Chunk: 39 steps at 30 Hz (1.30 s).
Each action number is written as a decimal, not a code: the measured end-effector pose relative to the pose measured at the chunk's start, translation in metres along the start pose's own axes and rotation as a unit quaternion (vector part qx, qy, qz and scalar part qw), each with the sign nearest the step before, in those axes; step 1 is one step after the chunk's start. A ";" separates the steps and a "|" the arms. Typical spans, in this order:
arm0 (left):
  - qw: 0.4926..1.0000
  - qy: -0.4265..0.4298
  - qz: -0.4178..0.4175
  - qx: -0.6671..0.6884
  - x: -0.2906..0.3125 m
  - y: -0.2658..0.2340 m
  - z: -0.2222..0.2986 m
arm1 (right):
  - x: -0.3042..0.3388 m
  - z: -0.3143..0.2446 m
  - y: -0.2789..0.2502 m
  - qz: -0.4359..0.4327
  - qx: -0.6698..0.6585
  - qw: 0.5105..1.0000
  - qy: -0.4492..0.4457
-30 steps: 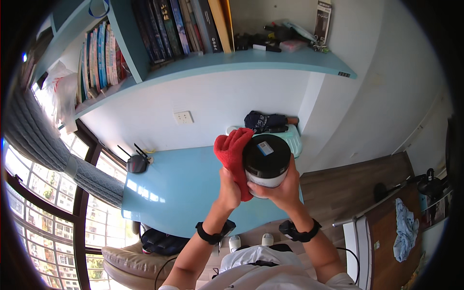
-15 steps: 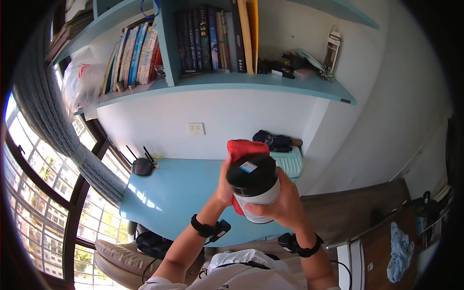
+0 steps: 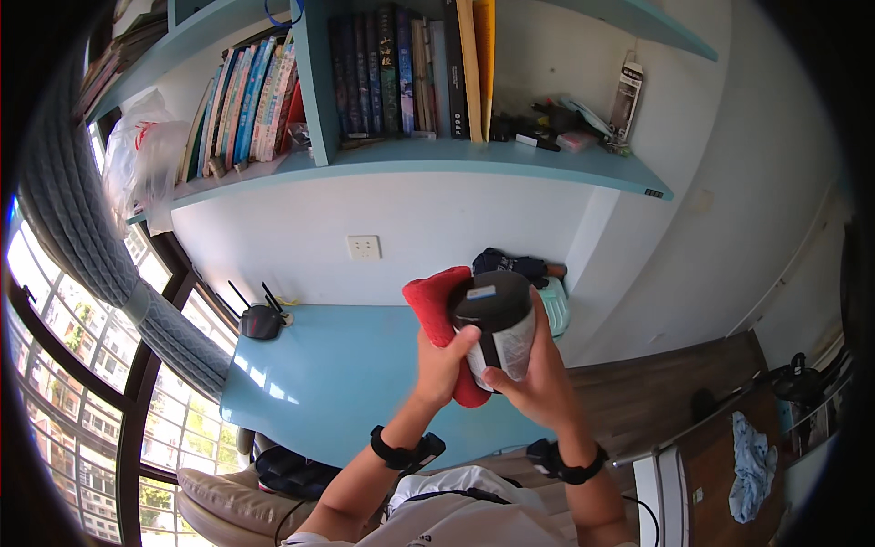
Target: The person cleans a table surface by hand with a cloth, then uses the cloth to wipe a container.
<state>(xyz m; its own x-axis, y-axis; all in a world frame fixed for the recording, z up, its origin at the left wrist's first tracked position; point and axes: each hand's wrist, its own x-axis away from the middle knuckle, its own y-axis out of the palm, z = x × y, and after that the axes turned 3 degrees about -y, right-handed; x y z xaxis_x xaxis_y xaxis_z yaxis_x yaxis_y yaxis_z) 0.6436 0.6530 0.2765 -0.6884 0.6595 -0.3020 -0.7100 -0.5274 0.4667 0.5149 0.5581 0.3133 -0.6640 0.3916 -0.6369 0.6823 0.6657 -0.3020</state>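
Observation:
A white cylindrical jar (image 3: 514, 350) with a black lid (image 3: 497, 312) is held up over the desk, slightly tilted. My right hand (image 3: 543, 392) grips its right side, with the thumb across the lower front. On the other side my left hand (image 3: 439, 372) is closed around a folded red cloth (image 3: 432, 301) and presses it against the jar. The left thumb lies on the jar's front below the lid. Cloth shows above and below the left hand; most of the left fingers are hidden behind it.
Below the jar is a light blue desk (image 3: 319, 374), with a black router (image 3: 262, 321) at its far left. A dark folded umbrella (image 3: 510, 264) lies on a mint-green case (image 3: 554, 308) behind my hands. A blue bookshelf (image 3: 401, 162) overhangs the desk.
The jar has turned, bringing a black stripe to the front, and shifted slightly right. The cloth has moved left and lower, and my left thumb has come round onto the jar's front.

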 end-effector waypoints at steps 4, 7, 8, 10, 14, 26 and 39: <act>0.998 0.052 -0.030 0.028 -0.004 -0.007 0.004 | -0.015 0.001 0.007 -0.006 -0.007 1.000 -0.012; 0.998 0.044 -0.036 0.017 -0.013 -0.023 -0.001 | -0.028 0.005 0.014 -0.006 0.001 1.000 -0.004; 0.999 0.028 -0.030 0.034 -0.017 -0.032 -0.006 | -0.032 0.007 0.017 -0.009 -0.019 1.000 0.005; 0.994 -0.062 -0.051 0.068 -0.029 -0.047 0.000 | -0.033 0.007 0.022 -0.027 -0.038 0.999 0.003; 0.954 -0.176 -0.139 0.199 -0.047 -0.075 -0.001 | -0.027 0.003 0.032 -0.084 -0.112 0.989 0.037; 0.997 0.059 0.032 0.022 -0.024 -0.009 0.010 | -0.033 0.011 0.027 0.053 -0.130 0.990 0.007; 0.989 -0.089 -0.106 0.056 -0.032 -0.031 0.019 | -0.016 0.008 0.025 0.045 -0.186 0.979 0.071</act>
<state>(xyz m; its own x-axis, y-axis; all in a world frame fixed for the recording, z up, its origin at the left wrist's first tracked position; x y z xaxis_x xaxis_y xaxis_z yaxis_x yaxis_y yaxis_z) 0.6904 0.6590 0.2873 -0.4816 0.8378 -0.2571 -0.8081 -0.3110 0.5003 0.5450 0.5634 0.3096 -0.6599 0.5269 -0.5357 0.5995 0.7990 0.0474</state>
